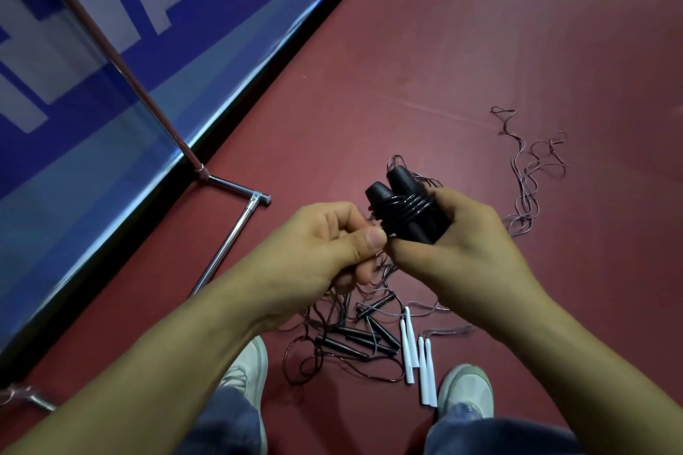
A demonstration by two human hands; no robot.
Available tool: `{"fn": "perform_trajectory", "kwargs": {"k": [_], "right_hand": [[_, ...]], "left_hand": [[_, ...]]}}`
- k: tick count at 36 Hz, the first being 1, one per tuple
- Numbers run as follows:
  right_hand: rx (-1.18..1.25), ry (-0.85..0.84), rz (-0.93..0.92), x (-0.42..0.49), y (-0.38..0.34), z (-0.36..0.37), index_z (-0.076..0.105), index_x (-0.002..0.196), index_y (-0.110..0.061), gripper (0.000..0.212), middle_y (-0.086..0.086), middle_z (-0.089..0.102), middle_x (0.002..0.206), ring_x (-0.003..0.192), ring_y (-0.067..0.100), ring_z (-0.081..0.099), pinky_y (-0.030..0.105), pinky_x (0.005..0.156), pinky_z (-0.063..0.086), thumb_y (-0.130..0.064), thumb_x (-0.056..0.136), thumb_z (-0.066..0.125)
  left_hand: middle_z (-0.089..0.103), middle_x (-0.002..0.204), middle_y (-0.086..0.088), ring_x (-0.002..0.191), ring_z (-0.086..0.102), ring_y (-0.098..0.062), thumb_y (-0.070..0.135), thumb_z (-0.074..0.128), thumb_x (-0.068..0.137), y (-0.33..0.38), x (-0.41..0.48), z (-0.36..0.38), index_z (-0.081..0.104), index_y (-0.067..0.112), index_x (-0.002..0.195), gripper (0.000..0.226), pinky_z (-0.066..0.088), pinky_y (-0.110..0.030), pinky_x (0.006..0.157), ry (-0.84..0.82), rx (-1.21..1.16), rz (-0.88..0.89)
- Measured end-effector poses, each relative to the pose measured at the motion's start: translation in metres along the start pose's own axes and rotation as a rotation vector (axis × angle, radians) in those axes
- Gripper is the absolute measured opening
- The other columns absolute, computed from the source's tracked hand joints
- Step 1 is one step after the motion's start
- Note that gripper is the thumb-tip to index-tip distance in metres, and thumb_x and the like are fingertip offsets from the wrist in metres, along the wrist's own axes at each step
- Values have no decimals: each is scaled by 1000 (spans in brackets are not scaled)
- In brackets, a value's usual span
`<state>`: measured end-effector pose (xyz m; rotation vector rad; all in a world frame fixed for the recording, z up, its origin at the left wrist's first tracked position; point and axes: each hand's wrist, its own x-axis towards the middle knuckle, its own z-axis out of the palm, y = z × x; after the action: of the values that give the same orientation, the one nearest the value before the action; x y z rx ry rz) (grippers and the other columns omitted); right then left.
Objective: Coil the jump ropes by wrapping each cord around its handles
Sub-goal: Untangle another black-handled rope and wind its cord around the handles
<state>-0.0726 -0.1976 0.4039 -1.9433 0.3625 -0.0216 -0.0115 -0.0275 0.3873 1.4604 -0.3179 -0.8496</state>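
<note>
My right hand [462,244] grips two black jump-rope handles [397,192] held side by side, their tops pointing up and away. Several turns of black cord [408,209] are wound tightly around both handles. My left hand [332,244] sits just left of them, thumb and fingers pinching the cord where it leaves the coil. Loose cord hangs below my hands to the floor.
On the red floor between my shoes [467,390] lie several black handles [354,340], white handles [417,358] and tangled cords. A thin loose cord [528,174] snakes to the right. A chrome stand [229,240] and a blue banner [111,66] are at left.
</note>
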Motion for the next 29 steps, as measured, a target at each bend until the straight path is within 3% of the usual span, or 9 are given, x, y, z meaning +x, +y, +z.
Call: {"fn": "perform_trajectory", "kwargs": {"k": [6, 9, 14, 16, 19, 22, 23, 25, 29], "right_hand": [[243, -182, 104, -2, -6, -10, 67, 102, -12, 24, -7, 47, 53, 36, 6, 36, 16, 36, 29, 1, 83, 74], [383, -320, 111, -6, -11, -13, 69, 78, -26, 29, -6, 43, 50, 35, 8, 34, 17, 36, 29, 2, 86, 73], [470, -448, 134, -10, -8, -14, 64, 69, -26, 19, 2, 35, 50, 37, 12, 29, 20, 39, 28, -31, 74, 82], [452, -483, 124, -11, -8, -12, 64, 65, -28, 20, 5, 33, 51, 37, 11, 28, 21, 40, 28, -36, 75, 79], [443, -568, 138, -11, -7, -16, 63, 67, -27, 20, 8, 35, 51, 36, 12, 29, 21, 39, 29, -38, 76, 77], [389, -683, 126, -13, -11, -19, 61, 76, -15, 26, 7, 38, 51, 33, 13, 32, 20, 36, 31, -33, 76, 79], [350, -710, 101, -14, -13, -18, 61, 78, -13, 24, 3, 41, 51, 33, 13, 34, 20, 36, 31, -27, 79, 80], [246, -744, 45, -17, -16, -19, 60, 78, -10, 20, -3, 45, 52, 35, 8, 37, 18, 37, 32, -14, 83, 78], [-65, -786, -43, -23, -13, -10, 53, 73, -2, 30, 14, 45, 58, 49, 15, 42, 34, 45, 31, -7, 79, 82]], "left_hand": [[62, 66, -11, 55, 49, -17, 15, 68, 88, 0, 2, -9, 62, 20, 76, 15, 42, -25, 53, -74, -7, 29], [63, 67, -9, 60, 56, -16, 10, 68, 89, 2, 3, -12, 56, 12, 81, 14, 45, -23, 55, -111, 16, 54], [61, 68, -9, 62, 57, -19, 17, 67, 90, 5, 0, -10, 55, -1, 91, 22, 49, -25, 59, -133, 115, 78], [62, 76, -14, 68, 59, -24, 18, 69, 93, 7, 1, -13, 58, -5, 103, 28, 53, -34, 63, -105, 214, 98], [67, 80, -14, 68, 62, -23, 11, 65, 94, 9, 2, -20, 72, 20, 97, 12, 54, -42, 67, -85, 426, 172], [66, 67, 15, 62, 60, -1, -9, 57, 94, 9, 1, -18, 70, 48, 71, 63, 49, -18, 61, -150, 571, 172], [64, 66, 25, 63, 59, 8, -14, 56, 91, 10, 0, -17, 66, 45, 65, 66, 43, -8, 62, -167, 605, 167], [60, 66, 30, 65, 56, 14, -16, 57, 87, 10, 1, -19, 55, 40, 67, 59, 39, -4, 64, -173, 665, 177], [65, 70, 11, 66, 57, 2, 0, 58, 83, 7, 1, -24, 65, 27, 74, 29, 47, -22, 64, -353, 780, 41]]}}
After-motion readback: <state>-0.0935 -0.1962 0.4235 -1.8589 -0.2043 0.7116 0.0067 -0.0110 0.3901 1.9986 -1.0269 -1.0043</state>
